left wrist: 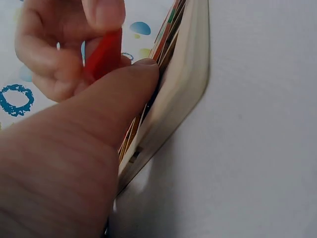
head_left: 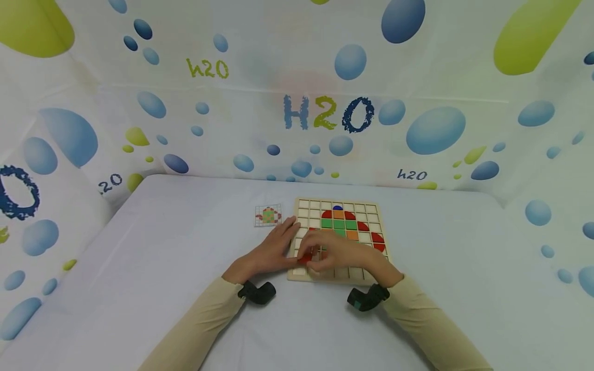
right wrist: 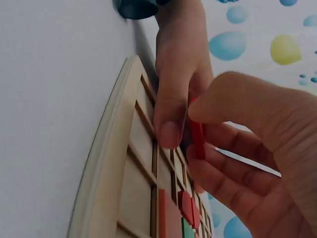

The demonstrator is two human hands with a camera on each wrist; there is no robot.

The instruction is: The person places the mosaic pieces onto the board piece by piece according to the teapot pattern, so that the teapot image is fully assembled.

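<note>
A wooden grid board [head_left: 373, 208] lies on the table, with red, green, orange and blue tiles in several of its cells. My right hand [head_left: 341, 252] is over the board's lower left part. It pinches a red tile [right wrist: 197, 134] between thumb and fingers, tilted up on edge above the grid. At the board's left edge rests my left hand [head_left: 274, 250], fingers extended along the frame and thumb on the near left part of the board. In the left wrist view the red tile [left wrist: 106, 57] shows just beyond that thumb. My right hand hides some middle cells.
A small pattern card [head_left: 268, 215] with a coloured grid picture lies left of the board, beyond my left fingers. Both wrists wear black camera straps [head_left: 260, 292]. Behind the white-covered table [head_left: 185, 221] hangs a sheet printed with blue and green drops.
</note>
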